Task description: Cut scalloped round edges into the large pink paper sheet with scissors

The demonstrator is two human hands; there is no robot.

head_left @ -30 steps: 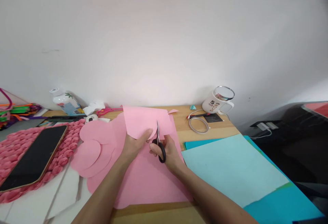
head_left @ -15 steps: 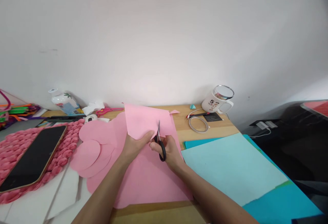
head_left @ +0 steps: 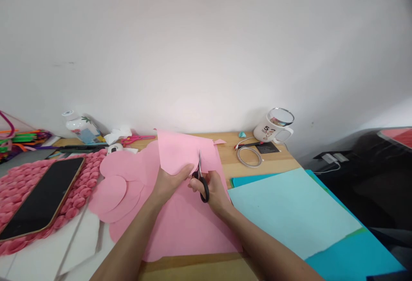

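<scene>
My left hand (head_left: 170, 184) grips the lower edge of a pink paper sheet (head_left: 178, 150), thumb on top, holding it tilted up above the table. In my right hand (head_left: 214, 188) is a pair of black-handled scissors (head_left: 204, 188), its fingers in the loops. The blades point away from me and lie across the sheet, just right of my left thumb. Beneath both hands a larger pink sheet (head_left: 193, 234) lies flat. Several pink paper circles (head_left: 111, 191) overlap to the left of my left hand.
A black phone (head_left: 43, 195) rests on a pink petalled mat (head_left: 92, 171) at left. Pink scissors (head_left: 138, 138) and a white bottle (head_left: 82, 127) are near the wall. At right are a white mug (head_left: 266, 130), a coiled cable (head_left: 249, 156) and light blue paper (head_left: 289, 208).
Both hands stay almost in place. The scissors and sheet have shifted only very slightly, and the view has moved a little.
</scene>
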